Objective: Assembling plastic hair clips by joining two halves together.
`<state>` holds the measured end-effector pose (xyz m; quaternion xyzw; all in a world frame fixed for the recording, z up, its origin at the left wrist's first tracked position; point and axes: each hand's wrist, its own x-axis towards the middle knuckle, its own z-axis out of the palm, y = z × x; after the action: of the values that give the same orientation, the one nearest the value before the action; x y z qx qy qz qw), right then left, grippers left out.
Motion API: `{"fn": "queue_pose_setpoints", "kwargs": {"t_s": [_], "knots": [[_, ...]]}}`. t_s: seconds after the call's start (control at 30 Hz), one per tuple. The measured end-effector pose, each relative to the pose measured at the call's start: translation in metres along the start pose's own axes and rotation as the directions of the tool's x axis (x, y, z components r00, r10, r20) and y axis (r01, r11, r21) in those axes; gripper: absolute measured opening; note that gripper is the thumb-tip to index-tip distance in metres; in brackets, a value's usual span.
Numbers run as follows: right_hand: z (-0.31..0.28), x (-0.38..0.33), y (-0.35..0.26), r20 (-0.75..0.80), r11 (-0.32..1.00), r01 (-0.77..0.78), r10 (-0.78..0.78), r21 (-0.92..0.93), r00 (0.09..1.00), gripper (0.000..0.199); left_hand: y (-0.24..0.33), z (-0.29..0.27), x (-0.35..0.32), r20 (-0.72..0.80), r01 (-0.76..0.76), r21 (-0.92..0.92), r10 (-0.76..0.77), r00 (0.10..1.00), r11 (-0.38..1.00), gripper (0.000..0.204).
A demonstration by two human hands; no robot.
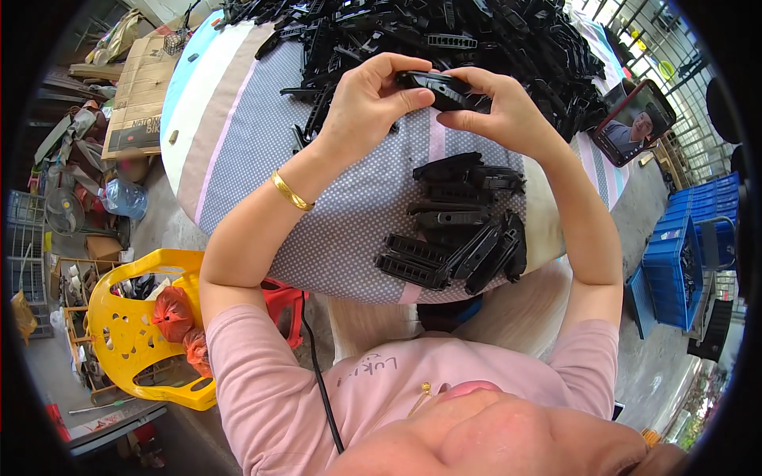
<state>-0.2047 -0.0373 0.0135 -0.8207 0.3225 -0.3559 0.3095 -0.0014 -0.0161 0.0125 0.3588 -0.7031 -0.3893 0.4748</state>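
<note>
Quickly, left to right: yellow chair (119, 321) with red bags (172, 315) at lower left, then my left hand (365, 99) at upper center, thumb and fingers pinching one end of a glossy black part (439, 85). Behind it a heap of black pieces (381, 36) fills the top, a smaller group (454, 216) lies below on the dotted cloth (317, 202), and my right hand (508, 111) grips the part's other end. Phone (635, 127) upper right, blue crates (671, 274) far right.
</note>
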Motion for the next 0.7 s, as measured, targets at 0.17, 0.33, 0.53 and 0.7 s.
{"fn": "queue_pose_setpoints", "kwargs": {"t_s": [0.17,0.33,0.53,0.7], "knots": [[0.001,-0.005,-0.007,-0.056,0.997,-0.005,0.001,-0.072,0.998,0.037,0.004,-0.002,0.001,0.022,-0.109,-0.022,0.109,0.994,0.994,0.027],[-0.005,-0.005,-0.013,-0.037,0.990,-0.052,0.048,-0.128,0.998,0.032,0.005,-0.003,0.001,0.020,-0.022,-0.075,0.024,1.000,0.997,0.028],[-0.054,0.003,0.030,-0.011,0.997,-0.059,0.059,0.050,0.998,0.033,0.013,0.016,-0.013,0.370,0.250,-0.177,-0.171,0.913,0.952,0.029],[-0.036,-0.002,0.041,0.118,0.749,0.137,-0.078,-0.648,0.990,0.032,0.009,0.014,-0.011,0.699,-0.155,0.038,0.084,0.710,0.987,0.029]]}}
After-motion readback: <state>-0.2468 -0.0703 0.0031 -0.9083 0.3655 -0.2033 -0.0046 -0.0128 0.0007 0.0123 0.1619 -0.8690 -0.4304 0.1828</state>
